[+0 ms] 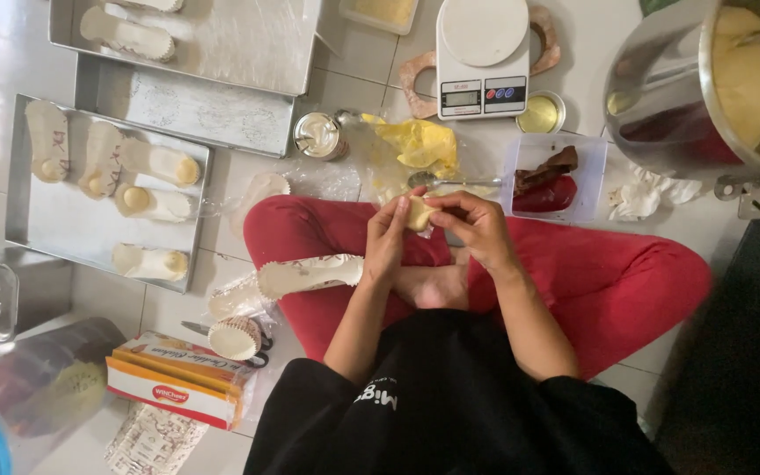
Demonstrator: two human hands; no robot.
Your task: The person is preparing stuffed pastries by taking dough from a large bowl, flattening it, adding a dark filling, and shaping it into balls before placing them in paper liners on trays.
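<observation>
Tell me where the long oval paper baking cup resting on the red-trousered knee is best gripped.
Judging by its pose, the long oval paper baking cup is best pinched by the left hand at its right end, nearest that hand, across the narrow width. It lies open side up, so come from above; the fluted paper wall looks thin, so hold lightly.

White tiled floor (591,35): metal trays (90,230), scale (483,57), steel bowl (661,101), scissors (252,347).

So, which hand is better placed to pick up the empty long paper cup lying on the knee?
Probably the left hand. It sits right beside the paper cup, while the right hand is farther away and pinches the dough piece.
</observation>
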